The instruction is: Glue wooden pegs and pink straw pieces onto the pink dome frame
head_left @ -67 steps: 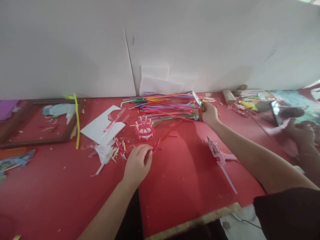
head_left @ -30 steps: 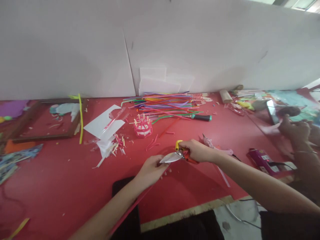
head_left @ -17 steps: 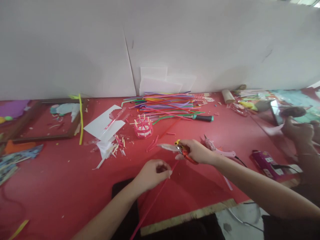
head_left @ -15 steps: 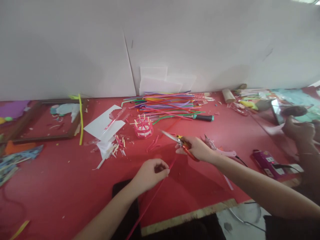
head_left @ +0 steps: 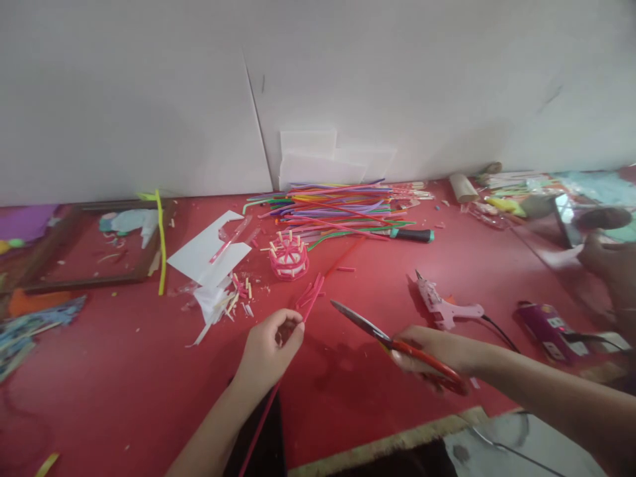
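Observation:
My left hand (head_left: 273,348) pinches a thin pink pipe cleaner (head_left: 263,421) between thumb and fingertips. One end rises past the fingers and the long end trails down toward the table's front edge. In my right hand (head_left: 434,351) is a pair of scissors (head_left: 365,323) with orange-red handles. Its blades look closed and point up and left, apart from the pipe cleaner. Short pink cut pieces (head_left: 303,298) lie just beyond my left hand, and one more piece (head_left: 346,269) lies to their right. Behind them stands a small round pink-and-white item (head_left: 289,257) with pale sticks poking up.
A bundle of coloured pipe cleaners (head_left: 342,205) lies by the wall, with a dark-handled tool (head_left: 412,235) beside it. Right of me are a pink glue gun (head_left: 447,310) and a purple power strip (head_left: 544,331). Another person's hand (head_left: 609,265) is at far right. White paper (head_left: 209,255) lies left.
My right hand has drawn the scissors right and toward me, away from the left hand. My left hand has shifted left with the pipe cleaner. The glue gun shows more fully.

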{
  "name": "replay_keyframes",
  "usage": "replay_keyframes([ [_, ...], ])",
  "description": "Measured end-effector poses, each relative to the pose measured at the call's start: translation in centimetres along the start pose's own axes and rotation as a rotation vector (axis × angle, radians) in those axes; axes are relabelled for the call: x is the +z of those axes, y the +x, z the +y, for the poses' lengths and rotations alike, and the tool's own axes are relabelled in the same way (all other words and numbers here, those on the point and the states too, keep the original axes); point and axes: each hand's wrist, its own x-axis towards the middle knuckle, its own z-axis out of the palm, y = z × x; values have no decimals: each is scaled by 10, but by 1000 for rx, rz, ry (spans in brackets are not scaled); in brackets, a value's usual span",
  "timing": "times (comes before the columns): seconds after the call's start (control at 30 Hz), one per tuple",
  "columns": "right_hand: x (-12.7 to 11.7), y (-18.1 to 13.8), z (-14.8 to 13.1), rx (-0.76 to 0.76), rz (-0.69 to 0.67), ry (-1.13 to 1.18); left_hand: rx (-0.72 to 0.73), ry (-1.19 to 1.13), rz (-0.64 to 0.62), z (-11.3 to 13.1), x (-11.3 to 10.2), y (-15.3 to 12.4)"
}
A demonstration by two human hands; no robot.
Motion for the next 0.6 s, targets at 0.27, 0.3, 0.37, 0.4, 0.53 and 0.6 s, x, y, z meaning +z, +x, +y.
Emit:
replay_keyframes([
  [0.27,9,-1,-1,10,119,-164,87,138,19,-8,7,-1],
  [0.3,9,1,0,-9,154,-211,93,152,21,-9,8,-1],
  [0.37,12,5,2,-56,224,-282,102,179,24,-11,9,-1],
  [0.4,13,7,3,-70,252,-297,107,193,23,-12,9,-1],
  [0.53,16,9,4,-73,268,-288,121,234,10,-12,9,-1],
  [0.6,15,8,0,-53,237,-285,125,247,6,-11,9,-1],
])
